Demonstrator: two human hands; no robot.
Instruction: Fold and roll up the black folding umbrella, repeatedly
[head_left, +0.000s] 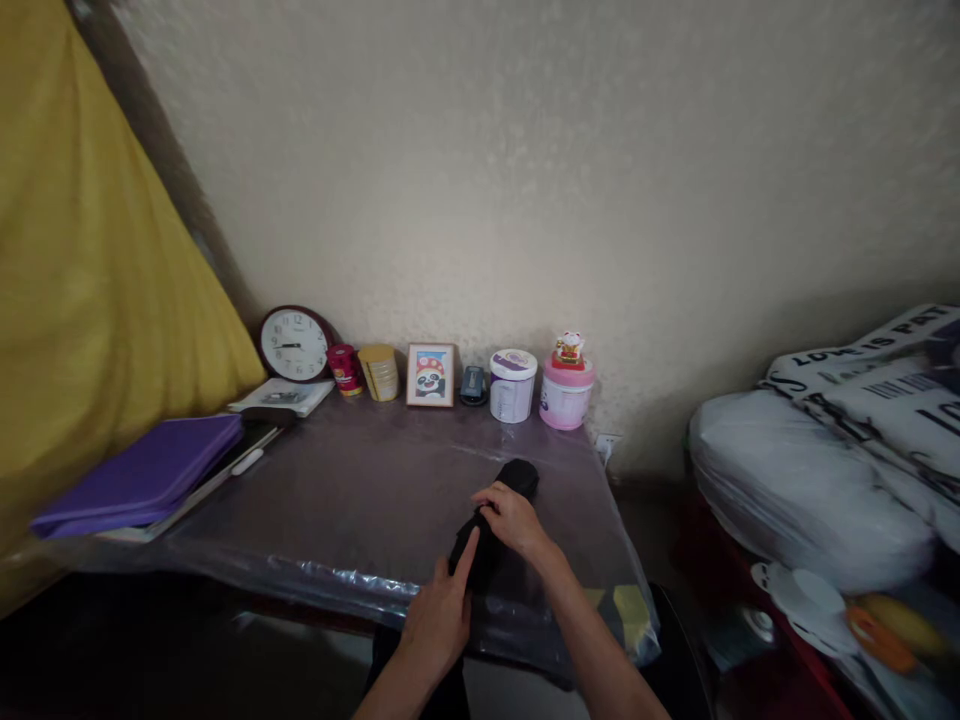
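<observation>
A long black fabric bundle [519, 476], shaped like a folded umbrella, lies slantwise near the front of the plastic-covered table [390, 470]. Its rounded end points away from me to the right. My right hand [511, 516] lies over its middle, with thumb and fingertips pinched together on the fabric. At the nearer end, my left hand [444, 610] grips the bundle, its index finger stretched along the side. The other left fingers are partly hidden, and the dark fabric hides its own folds.
Along the wall stand a round clock [296, 344], a red can [345, 370], a yellow container [379, 373], a framed panda picture [430, 375], a white tub [513, 386] and a pink tub [567, 396] under a cat figurine [569, 350]. A purple folder [150, 470] lies left.
</observation>
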